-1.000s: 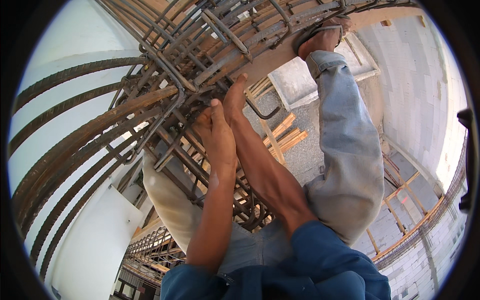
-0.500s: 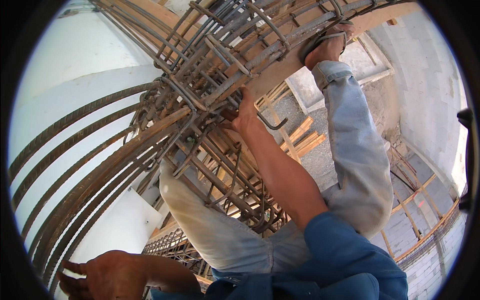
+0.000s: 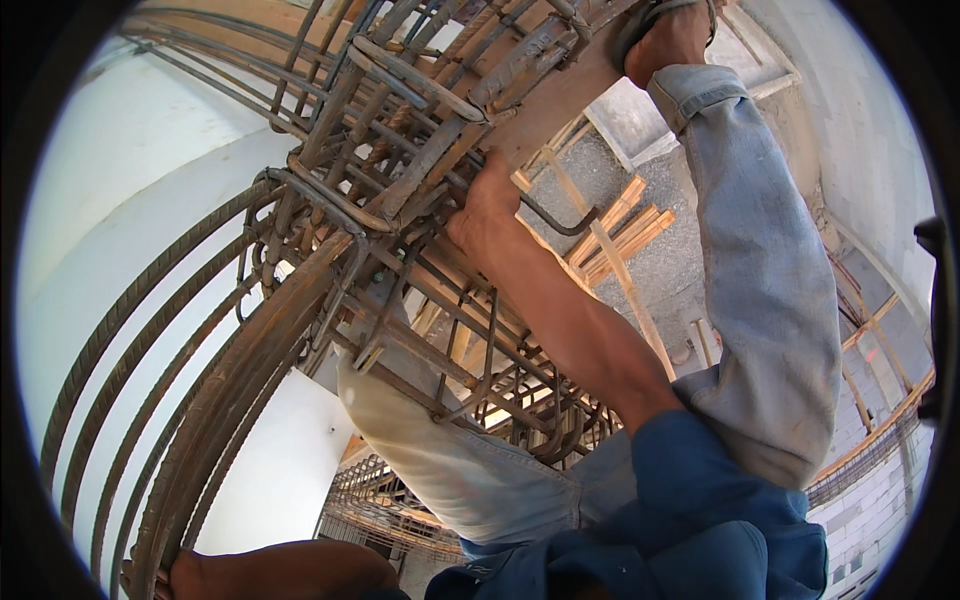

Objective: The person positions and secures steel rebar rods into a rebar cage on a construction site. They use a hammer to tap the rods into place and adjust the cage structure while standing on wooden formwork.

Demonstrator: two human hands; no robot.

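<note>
A rusty rebar cage [image 3: 400, 190] of lengthwise bars and bent stirrups runs between my legs. My right hand [image 3: 485, 205] is closed on a bar at the cage's right side, its fingertips hidden behind the steel. Long ribbed rebars [image 3: 150, 310] curve from the joint toward the lower left. Down there, my left hand [image 3: 178, 578] wraps round the rebar bundle, partly cut off by the picture's edge. Just right of my right hand, a hooked bar end [image 3: 575, 225] sticks out.
My foot [image 3: 675, 40] rests on a wooden board [image 3: 560, 100] beside the cage. Far below lie timber strips [image 3: 630, 235] on gravel. A pale wall [image 3: 130, 180] stands at left, a block wall [image 3: 860, 100] at right. Another rebar cage [image 3: 375, 505] shows beneath my leg.
My left hand has gone from held out with fingers apart to gripping the rebar bundle. My right hand stays at the cage. The view has shifted slightly.
</note>
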